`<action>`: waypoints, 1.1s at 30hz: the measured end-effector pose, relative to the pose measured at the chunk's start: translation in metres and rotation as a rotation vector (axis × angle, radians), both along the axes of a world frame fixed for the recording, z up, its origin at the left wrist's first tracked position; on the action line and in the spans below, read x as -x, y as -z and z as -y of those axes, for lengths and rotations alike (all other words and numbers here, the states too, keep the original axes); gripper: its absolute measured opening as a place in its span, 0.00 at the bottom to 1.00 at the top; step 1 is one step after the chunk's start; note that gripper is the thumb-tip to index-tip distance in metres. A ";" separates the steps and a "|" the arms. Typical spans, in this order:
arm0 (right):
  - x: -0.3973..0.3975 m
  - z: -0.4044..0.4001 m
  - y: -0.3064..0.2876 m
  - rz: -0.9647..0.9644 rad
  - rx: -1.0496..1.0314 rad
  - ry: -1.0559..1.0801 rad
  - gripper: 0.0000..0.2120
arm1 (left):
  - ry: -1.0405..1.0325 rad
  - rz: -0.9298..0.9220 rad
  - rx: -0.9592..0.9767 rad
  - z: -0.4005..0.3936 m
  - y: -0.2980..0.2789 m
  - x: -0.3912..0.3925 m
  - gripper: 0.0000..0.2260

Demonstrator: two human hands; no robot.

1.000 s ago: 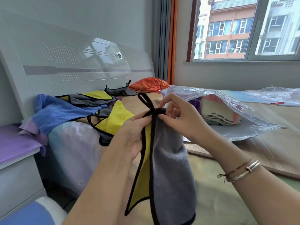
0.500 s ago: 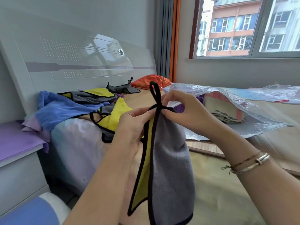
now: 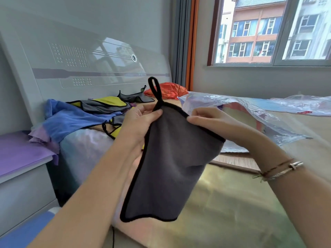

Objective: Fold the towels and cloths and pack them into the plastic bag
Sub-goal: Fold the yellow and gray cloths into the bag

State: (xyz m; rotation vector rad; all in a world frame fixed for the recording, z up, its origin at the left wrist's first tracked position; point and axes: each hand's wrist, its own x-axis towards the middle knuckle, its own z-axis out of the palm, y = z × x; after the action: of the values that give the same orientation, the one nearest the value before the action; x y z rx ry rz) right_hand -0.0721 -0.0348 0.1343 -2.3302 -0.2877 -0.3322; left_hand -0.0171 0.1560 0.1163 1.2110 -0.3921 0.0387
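Hanging at the centre of the frame, a grey cloth (image 3: 172,169) with black trim is held up by its top edge. Its corner below the black loop (image 3: 154,88) is pinched by the left hand (image 3: 141,122), while the edge further right is pinched by the right hand (image 3: 211,122). A plastic bag (image 3: 254,111) with folded cloths inside is seen at centre right on the bed (image 3: 232,203). More cloths (image 3: 78,119) are piled at centre left, near the headboard (image 3: 93,68).
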 end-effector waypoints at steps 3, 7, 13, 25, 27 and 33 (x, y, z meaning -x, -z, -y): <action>0.002 0.012 -0.017 -0.121 0.219 -0.018 0.17 | -0.062 0.021 -0.046 -0.024 -0.023 -0.021 0.08; -0.010 0.012 -0.067 -0.159 0.064 -0.090 0.12 | -0.082 0.039 -0.146 -0.055 -0.050 -0.061 0.06; -0.091 0.008 -0.110 -0.304 -0.023 0.011 0.12 | -0.242 0.091 -0.652 -0.085 -0.075 -0.137 0.06; -0.163 -0.027 -0.130 0.271 -0.290 0.083 0.10 | -0.238 0.345 -0.310 -0.097 -0.127 -0.173 0.09; -0.161 -0.025 -0.105 0.174 -0.223 0.088 0.10 | -0.250 0.353 -0.461 -0.103 -0.098 -0.172 0.08; -0.161 -0.018 -0.046 -0.308 0.099 0.162 0.03 | -0.078 0.125 -0.722 -0.117 -0.017 -0.154 0.06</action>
State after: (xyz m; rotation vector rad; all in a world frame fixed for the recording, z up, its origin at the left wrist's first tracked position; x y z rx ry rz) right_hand 0.0887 -0.0163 0.1800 -2.4656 0.0363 -0.0332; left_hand 0.1365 0.2730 0.1336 1.9432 -0.4871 0.0419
